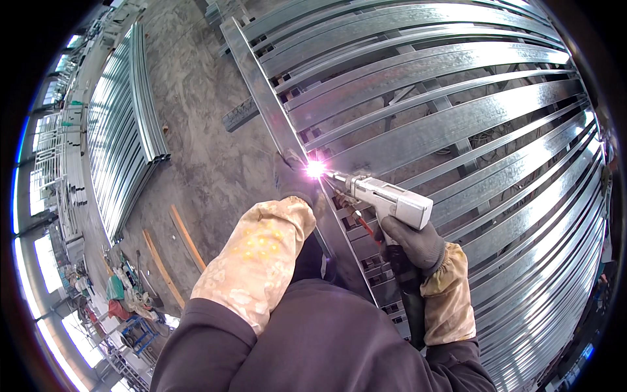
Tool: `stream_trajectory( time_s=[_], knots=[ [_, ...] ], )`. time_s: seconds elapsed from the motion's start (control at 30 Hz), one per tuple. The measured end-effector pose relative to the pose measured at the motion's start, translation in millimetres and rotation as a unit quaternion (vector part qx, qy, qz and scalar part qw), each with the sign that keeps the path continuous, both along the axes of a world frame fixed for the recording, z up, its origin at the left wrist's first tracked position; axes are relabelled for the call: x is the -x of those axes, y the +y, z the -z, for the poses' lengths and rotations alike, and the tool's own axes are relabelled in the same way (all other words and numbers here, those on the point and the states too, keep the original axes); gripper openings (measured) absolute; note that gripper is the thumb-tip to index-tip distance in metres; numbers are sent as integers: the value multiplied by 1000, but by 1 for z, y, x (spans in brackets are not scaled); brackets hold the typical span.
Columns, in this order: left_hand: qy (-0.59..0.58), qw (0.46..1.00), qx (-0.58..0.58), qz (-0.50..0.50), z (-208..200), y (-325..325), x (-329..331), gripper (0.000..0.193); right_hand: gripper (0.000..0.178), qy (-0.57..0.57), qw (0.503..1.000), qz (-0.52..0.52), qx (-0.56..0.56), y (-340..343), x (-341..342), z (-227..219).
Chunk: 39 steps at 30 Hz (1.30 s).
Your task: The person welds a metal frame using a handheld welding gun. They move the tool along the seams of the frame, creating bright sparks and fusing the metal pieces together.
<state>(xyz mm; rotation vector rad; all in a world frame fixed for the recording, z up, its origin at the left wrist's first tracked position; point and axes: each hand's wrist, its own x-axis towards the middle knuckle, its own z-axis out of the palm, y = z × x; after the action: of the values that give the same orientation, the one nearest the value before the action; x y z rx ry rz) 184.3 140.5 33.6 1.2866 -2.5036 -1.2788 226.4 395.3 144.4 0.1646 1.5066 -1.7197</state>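
My right hand [413, 242], in a dark grey glove, is wrapped round the grip of a white and silver handheld welding gun [392, 199]. The gun's nozzle points left at a bright pink-white welding glare [315, 169]. That glare sits on the edge of a long flat metal rail [268, 98], where a crossing metal bar [372, 147] meets it. A tan patterned sleeve [255, 251] covers my left forearm, which reaches toward the rail just below the glare. My left hand's fingers are hidden beyond the cuff. A thick black cable [411, 300] runs down from the gun's grip.
Several parallel metal bars fill the right side, with gaps between them. A stack of long metal tubes [140, 98] lies on the concrete floor [196, 85] at left. Two orange-brown strips [187, 236] lie nearer, and a blue-framed cart [140, 333] stands at lower left.
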Motion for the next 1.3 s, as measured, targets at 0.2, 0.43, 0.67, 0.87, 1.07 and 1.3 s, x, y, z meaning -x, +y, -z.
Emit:
stream_trajectory(
  time_s=[0.2,0.43,0.67,0.87,1.07,1.3],
  knots=[
    [19,1000,2,-13,11,-3,0,43,25,12,1000,13,0,-2,-1,-1],
    [44,999,8,-13,19,-3,0,43,29,7,1000,7,9,-1,0,-2],
    [6,1000,-16,-5,20,-8,-2,45,26,-2,1000,11,5,-2,-1,-3],
    [11,1000,-23,-1,22,-10,-3,46,24,34,999,0,3,1,-2,2],
    [21,999,-42,-22,15,-3,0,48,24,38,999,1,-3,3,-5,4],
    [13,1000,-24,-15,3,2,0,48,24,6,1000,-12,-18,4,-4,-3]
  ],
)
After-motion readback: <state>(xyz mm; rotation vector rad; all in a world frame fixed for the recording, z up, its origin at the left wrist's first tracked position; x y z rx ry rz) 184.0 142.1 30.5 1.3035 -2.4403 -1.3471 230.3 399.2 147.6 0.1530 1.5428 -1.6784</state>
